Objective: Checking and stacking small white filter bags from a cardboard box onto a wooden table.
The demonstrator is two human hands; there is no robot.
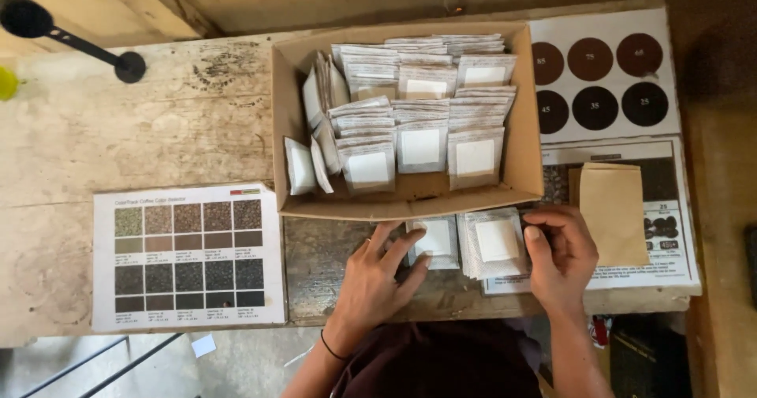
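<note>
Wooden table point(158, 122): worn, pale, stained top. Colour chart point(188, 257): white sheet at the near left edge, two rows of speckled swatches running from tan to near black. Disc chart point(603, 74): white sheet at the far right, six dark brown circles in two rows. Brown envelope point(613, 213): plain, lying on a printed sheet point(680, 232) below the disc chart. Black scoop point(71, 37): far left corner, long handle, round ends. Yellow-green object point(6, 82): cut off by the left edge, kind unclear.
</note>
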